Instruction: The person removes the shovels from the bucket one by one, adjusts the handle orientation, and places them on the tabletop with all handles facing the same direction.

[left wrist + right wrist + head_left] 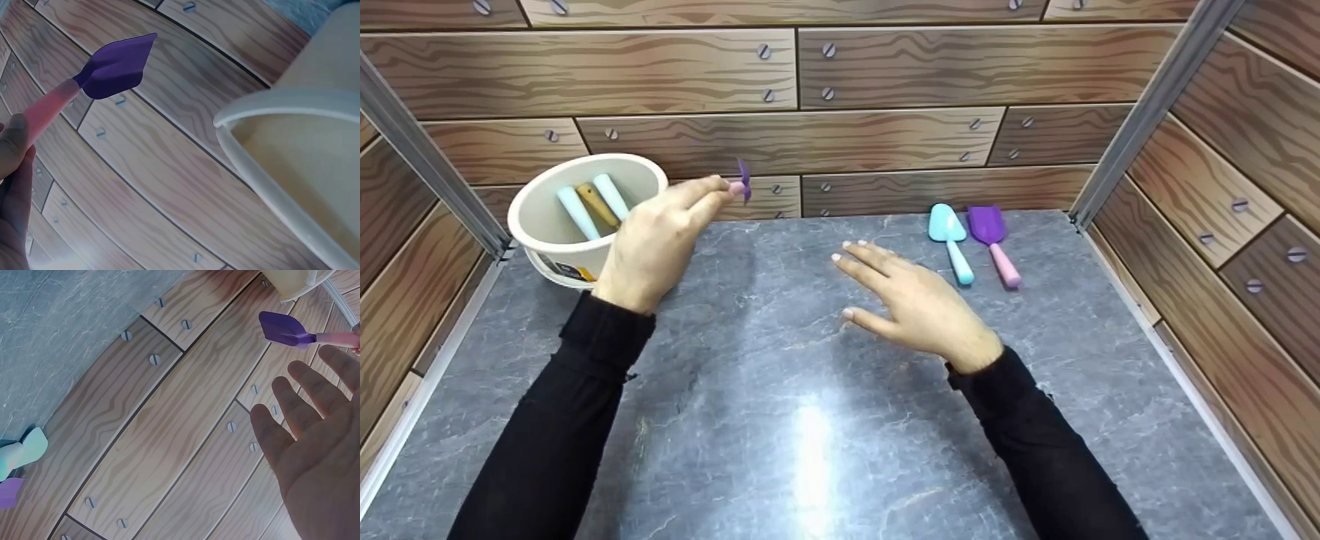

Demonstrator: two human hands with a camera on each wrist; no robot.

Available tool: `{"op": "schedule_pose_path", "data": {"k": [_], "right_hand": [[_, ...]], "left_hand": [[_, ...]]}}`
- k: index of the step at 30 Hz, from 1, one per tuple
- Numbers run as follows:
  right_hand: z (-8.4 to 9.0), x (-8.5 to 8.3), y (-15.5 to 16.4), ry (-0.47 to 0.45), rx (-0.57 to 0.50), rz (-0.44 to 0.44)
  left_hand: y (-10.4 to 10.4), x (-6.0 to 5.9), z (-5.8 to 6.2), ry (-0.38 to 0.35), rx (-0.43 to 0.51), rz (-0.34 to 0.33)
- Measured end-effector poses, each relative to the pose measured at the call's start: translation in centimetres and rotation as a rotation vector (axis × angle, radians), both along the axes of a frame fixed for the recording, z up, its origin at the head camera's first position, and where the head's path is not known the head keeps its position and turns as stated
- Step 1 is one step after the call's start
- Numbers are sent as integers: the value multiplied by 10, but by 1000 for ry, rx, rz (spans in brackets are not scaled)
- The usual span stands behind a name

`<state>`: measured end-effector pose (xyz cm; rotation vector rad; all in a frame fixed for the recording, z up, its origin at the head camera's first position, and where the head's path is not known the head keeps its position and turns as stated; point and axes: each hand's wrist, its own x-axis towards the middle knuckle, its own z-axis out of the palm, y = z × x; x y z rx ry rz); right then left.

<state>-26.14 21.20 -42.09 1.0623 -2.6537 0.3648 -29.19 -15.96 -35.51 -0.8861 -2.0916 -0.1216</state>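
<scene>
My left hand (656, 232) grips the pink handle of a small toy shovel (118, 66) with a purple blade, held up beside the bucket; in the head view the blade shows nearly edge-on. The white bucket (529, 225) stands at the back left, with two light-blue handles (577, 213) and a brown handle (597, 205) inside; their lower ends are hidden. My right hand (919, 307) is held over the middle of the table, fingers spread and holding nothing. Behind it lie a turquoise toy trowel (949, 232) and a second purple shovel (988, 225) with a pink handle.
A grey marble-patterned tabletop (750, 420) carries everything, with a bright light reflection at its front middle. Wood-patterned panels (885, 139) wall in the back and both sides. Grey metal posts (1155, 105) stand at the back corners.
</scene>
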Motion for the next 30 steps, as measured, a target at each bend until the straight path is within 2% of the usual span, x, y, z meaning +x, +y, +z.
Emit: {"op": "schedule_pose_path", "data": {"k": [8, 23, 30], "right_hand": [[1, 0, 1, -11, -3, 1], [0, -3, 1, -20, -2, -5], [-1, -4, 0, -13, -13, -10]], "left_hand": [[12, 6, -13, 41, 6, -50], [35, 17, -38, 52, 24, -94], [45, 22, -47, 65, 36, -139]]}}
